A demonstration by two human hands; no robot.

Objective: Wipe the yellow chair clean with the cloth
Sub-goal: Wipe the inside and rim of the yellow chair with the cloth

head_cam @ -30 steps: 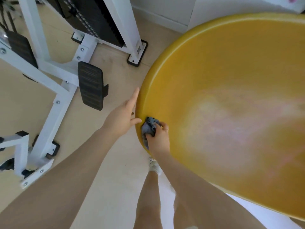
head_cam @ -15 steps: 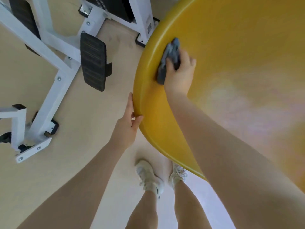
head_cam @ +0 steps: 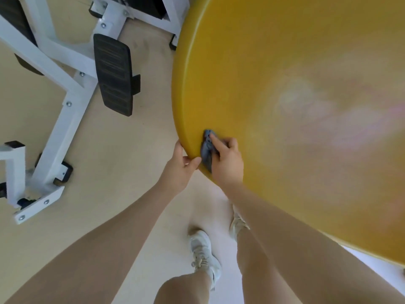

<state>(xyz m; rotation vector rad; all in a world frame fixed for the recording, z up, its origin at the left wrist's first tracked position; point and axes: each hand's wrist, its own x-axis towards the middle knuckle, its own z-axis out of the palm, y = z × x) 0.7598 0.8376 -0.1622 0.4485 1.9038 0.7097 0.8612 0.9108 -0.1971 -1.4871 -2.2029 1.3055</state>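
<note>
Yellow chair (head_cam: 274, 84) rim: left hand (head_cam: 178, 170) gripping, right hand (head_cam: 228, 161) on cloth (head_cam: 207, 150).

Bright, even daylight-type lighting, source not visible. Pale washed-out glare patch w/ pinkish tint on the yellow chair (head_cam: 285, 84) shell at right. Soft shadows under the white gym machine frame (head_cam: 72, 88). Wide-angle bending at edges; forearms near the bottom look stretched, slightly soft. Mild blur overall.
</note>
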